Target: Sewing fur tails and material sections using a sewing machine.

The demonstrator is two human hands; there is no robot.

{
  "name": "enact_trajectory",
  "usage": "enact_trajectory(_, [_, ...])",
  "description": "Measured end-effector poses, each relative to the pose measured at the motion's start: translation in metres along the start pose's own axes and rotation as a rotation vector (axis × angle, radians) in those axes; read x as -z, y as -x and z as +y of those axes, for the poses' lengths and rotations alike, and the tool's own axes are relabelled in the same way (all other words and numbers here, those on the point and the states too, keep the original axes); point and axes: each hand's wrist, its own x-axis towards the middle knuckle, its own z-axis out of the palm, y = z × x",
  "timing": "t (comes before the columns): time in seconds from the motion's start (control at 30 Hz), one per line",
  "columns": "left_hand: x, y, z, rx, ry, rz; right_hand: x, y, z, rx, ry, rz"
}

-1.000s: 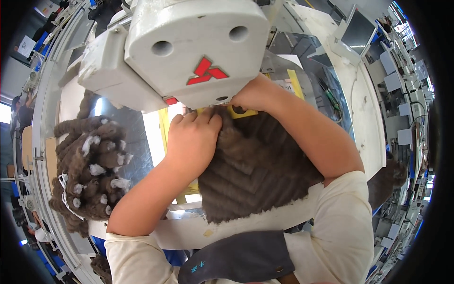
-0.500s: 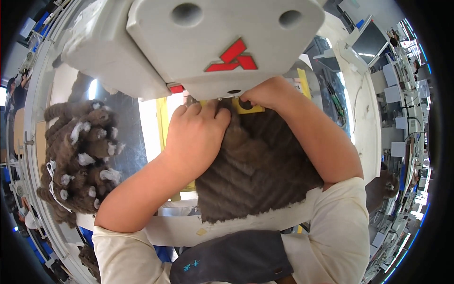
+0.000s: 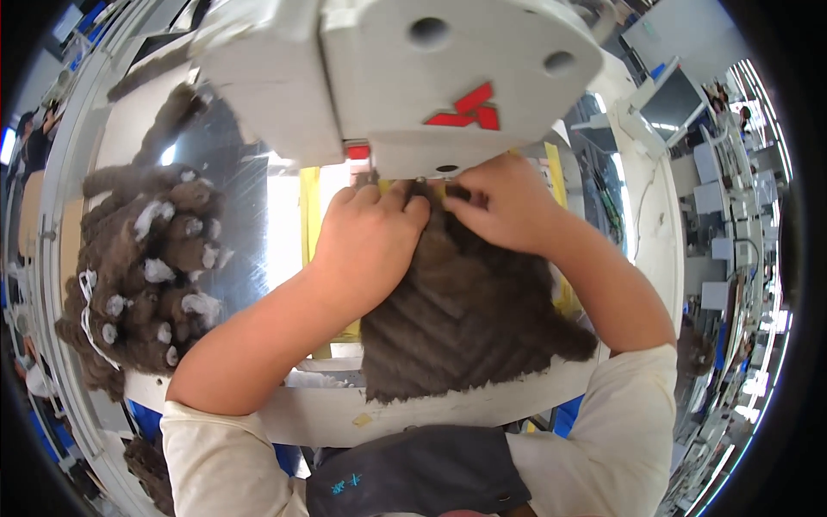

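A piece of brown plush fabric (image 3: 465, 319) with ridged stripes lies beneath the head of a white sewing machine (image 3: 508, 69) and spreads toward me. My left hand (image 3: 370, 237) rests on the fabric's left part, fingers curled over it close under the machine head. Opposite it, my right hand (image 3: 508, 207) pinches the fabric's upper right part with thumb and fingers together. The needle area lies between both hands and is largely hidden by the machine head and my fingers. The fabric's right corner is bunched near my right forearm.
On the left of the table sits a pile of stuffed brown plush pieces (image 3: 138, 267) with white filling showing at their ends. Yellow strips (image 3: 311, 224) run along the machine bed. A monitor (image 3: 676, 95) stands at the back right. Another person (image 3: 36, 146) is far left.
My right hand has drawn back from the needle area, its fingers now on the fabric. The fabric's right side has gathered and lifted from the lower edge. The whole view has shifted slightly.
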Motion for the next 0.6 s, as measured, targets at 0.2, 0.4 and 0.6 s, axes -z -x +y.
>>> enact_trajectory(0.2, [-0.005,-0.002,0.004,-0.018,0.023,0.079,-0.021,0.016,0.008,0.231,0.072,0.058])
enact_trajectory(0.4, [0.001,0.001,0.006,0.001,0.056,0.012,-0.019,0.015,-0.009,0.178,0.209,0.015])
enact_trajectory(0.6, [-0.002,-0.001,0.002,0.006,0.074,-0.014,-0.021,0.010,-0.008,0.135,0.218,-0.001])
